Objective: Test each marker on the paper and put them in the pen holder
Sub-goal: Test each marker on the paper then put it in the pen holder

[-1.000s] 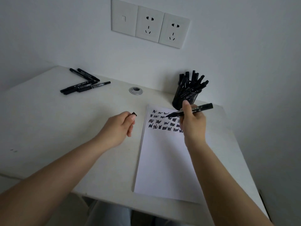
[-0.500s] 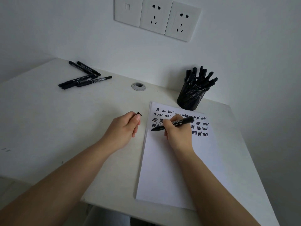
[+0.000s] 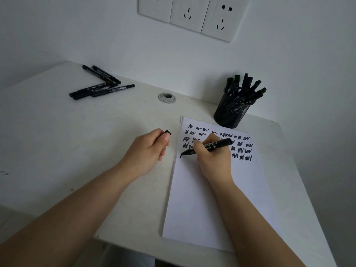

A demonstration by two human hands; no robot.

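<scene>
My right hand grips an uncapped black marker, its tip touching the white paper at the left end of a new row under several rows of black scribbles. My left hand rests closed on the desk just left of the paper, with the marker's black cap poking out between thumb and finger. A black mesh pen holder with several markers in it stands at the paper's far right corner. Several loose black markers lie at the desk's far left.
The white desk meets the wall at the back, with a round metal cable grommet near the middle. A switch and wall sockets are mounted above. The desk's front edge runs under my forearms.
My right hand brought the marker down from above the scribbles to the paper's left edge and began a stroke there. The left hand with the cap stayed put. The view tilted downward.
</scene>
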